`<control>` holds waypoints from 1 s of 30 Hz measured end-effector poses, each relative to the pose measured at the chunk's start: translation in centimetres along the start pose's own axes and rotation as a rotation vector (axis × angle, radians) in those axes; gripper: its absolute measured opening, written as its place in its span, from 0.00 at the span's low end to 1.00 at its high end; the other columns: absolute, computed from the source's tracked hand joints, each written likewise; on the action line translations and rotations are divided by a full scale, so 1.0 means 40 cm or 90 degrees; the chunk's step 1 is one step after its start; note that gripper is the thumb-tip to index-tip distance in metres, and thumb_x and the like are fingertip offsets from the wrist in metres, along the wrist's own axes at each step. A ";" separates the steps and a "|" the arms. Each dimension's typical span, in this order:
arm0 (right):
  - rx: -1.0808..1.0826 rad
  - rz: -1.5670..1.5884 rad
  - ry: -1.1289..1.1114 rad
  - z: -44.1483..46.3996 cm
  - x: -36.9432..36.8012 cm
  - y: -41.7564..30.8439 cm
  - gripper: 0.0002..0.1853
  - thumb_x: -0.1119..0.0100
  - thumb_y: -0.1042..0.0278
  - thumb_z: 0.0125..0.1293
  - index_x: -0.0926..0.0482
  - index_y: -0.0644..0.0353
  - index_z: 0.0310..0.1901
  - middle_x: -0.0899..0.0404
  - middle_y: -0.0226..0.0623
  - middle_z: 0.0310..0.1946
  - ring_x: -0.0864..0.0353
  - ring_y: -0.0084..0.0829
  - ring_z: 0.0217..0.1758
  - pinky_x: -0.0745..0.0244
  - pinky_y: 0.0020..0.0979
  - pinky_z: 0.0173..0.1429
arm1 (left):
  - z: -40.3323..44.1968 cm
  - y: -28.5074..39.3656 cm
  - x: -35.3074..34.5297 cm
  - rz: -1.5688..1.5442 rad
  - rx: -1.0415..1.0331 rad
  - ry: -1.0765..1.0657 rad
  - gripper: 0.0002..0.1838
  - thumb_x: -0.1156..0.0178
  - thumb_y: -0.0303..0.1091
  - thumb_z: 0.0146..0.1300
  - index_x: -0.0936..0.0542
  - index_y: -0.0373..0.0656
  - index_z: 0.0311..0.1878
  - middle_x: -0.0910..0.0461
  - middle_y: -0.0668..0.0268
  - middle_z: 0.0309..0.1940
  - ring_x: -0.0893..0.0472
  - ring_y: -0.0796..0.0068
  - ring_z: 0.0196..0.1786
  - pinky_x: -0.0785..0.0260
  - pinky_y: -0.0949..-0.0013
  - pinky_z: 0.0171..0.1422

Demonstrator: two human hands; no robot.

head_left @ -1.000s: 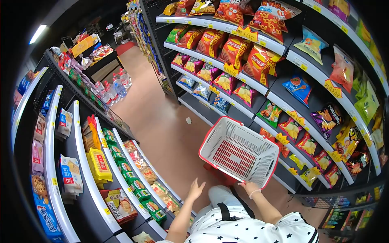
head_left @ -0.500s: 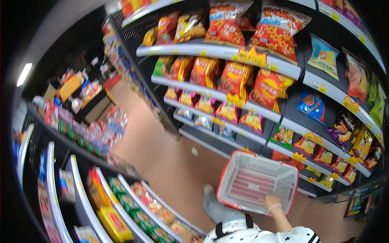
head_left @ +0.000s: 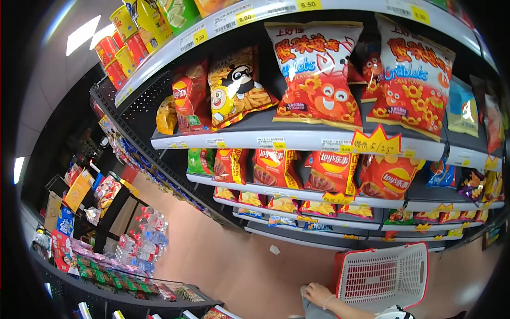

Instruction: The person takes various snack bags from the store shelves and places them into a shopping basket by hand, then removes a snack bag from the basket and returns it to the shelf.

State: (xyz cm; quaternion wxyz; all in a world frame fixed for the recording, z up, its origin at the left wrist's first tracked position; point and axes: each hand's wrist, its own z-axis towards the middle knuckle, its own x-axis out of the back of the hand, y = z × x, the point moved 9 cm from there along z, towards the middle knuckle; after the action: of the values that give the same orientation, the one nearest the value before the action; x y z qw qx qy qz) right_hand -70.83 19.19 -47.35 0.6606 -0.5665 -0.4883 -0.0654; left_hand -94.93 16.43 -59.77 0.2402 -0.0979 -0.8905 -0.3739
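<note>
My right hand [head_left: 319,295], with a bracelet at the wrist, is low in the head view, in front of my trouser leg. Its fingers are loosely bent and I see nothing in them. Just right of this hand is a shopping basket [head_left: 380,307], light grey with a red rim, and I see no goods inside it. My forearm passes along the basket's near left side; whether the basket hangs from that arm I cannot tell. My left hand is out of view.
Snack shelves [head_left: 297,139] rise ahead, with crab-flavour snack bags [head_left: 319,74] above red chip bags [head_left: 332,173]. Cans [head_left: 126,24] stand at the upper left. Bottles [head_left: 141,239] stand on the floor by a low shelf [head_left: 106,287]. A pale scrap [head_left: 274,249] lies on the floor.
The view has come closer to the crab-snack shelf and tilted up. My right hand, formerly over the basket, is now left of it. The basket appears lower and further right.
</note>
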 end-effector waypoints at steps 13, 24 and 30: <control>-0.325 0.260 -0.182 0.047 -0.223 0.177 0.24 0.51 0.46 0.62 0.21 0.59 0.46 0.24 0.46 0.51 0.25 0.44 0.54 0.33 0.39 0.58 | 0.136 0.169 -0.044 0.168 -0.128 -0.172 0.21 0.52 0.44 0.62 0.26 0.45 0.55 0.24 0.53 0.50 0.23 0.55 0.51 0.31 0.56 0.53; -0.477 0.183 -0.309 0.100 -0.370 0.086 0.18 0.49 0.58 0.63 0.23 0.60 0.49 0.21 0.38 0.45 0.22 0.36 0.45 0.29 0.36 0.51 | 0.348 0.377 -0.017 0.349 -0.276 -0.371 0.21 0.52 0.44 0.63 0.25 0.45 0.55 0.23 0.52 0.50 0.23 0.55 0.51 0.31 0.56 0.52; -0.583 0.734 -0.114 -0.023 -0.470 0.045 0.21 0.41 0.62 0.60 0.26 0.61 0.54 0.24 0.36 0.49 0.27 0.28 0.50 0.30 0.30 0.54 | 0.441 0.419 0.018 0.415 -0.343 -0.449 0.21 0.52 0.44 0.63 0.25 0.45 0.55 0.23 0.52 0.49 0.23 0.55 0.50 0.31 0.56 0.52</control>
State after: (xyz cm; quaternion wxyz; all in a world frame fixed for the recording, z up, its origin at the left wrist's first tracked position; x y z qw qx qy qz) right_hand -78.82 10.30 -61.99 0.2454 -0.9550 -0.0892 0.1410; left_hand -95.86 40.74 -59.72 -0.0029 -0.5456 -0.7135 -0.4395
